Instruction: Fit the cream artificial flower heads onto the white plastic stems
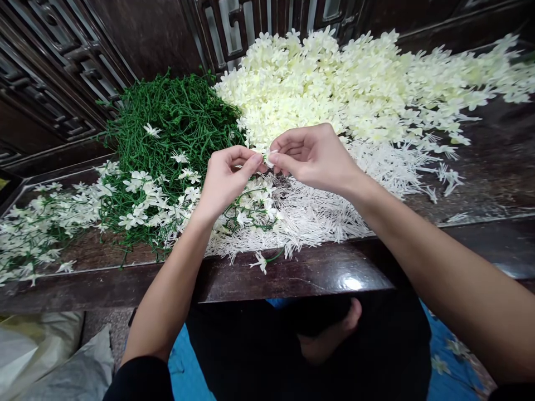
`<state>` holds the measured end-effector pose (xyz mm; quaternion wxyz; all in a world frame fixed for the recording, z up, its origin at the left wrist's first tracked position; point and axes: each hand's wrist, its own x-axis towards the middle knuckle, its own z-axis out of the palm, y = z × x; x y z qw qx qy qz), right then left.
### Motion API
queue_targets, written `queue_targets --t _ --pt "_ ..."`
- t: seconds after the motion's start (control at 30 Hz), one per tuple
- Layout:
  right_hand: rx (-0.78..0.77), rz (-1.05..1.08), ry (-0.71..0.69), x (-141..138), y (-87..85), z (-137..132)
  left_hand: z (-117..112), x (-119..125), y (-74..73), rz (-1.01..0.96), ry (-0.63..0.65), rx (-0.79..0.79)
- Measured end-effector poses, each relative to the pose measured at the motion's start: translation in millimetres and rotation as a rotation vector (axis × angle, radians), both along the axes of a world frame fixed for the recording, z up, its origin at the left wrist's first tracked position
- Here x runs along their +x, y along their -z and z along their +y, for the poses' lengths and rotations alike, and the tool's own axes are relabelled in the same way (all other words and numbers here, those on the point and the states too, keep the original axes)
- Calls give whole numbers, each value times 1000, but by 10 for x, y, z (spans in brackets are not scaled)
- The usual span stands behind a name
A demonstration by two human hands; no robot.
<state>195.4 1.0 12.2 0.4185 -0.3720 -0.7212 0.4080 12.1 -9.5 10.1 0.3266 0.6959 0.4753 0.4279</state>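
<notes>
My left hand (229,177) pinches a green artificial flower stem, most of it hidden behind the fingers. Facing it, my right hand (314,156) holds a small white artificial flower (271,156) between thumb and forefinger, and the fingertips of both hands nearly meet there. Below the hands spreads a heap of white plastic stamen pieces (330,214). Behind them rises a large pile of cream-white petals (309,83). To the left lies a tangle of green plastic stems (167,111), with white flowers on stems (140,209) at its front.
Everything lies on a dark wooden bench (301,273) with a carved back (234,28). One loose flower (259,262) rests at the front edge. More assembled flowers (37,228) spread at far left. Pale sacks (54,356) stand on the floor at lower left.
</notes>
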Motion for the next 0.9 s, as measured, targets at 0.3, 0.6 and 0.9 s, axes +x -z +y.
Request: queue_targets --t 0.3,0.6,0.9 --pt "83 -66 0 -3 10 -15 -17 15 -11 -2 7 -3" --pt "139 -46 -5 -10 51 -15 -23 29 -1 -4 21 -6" --pt "180 -59 24 -26 99 -11 -19 23 24 36 2 28"
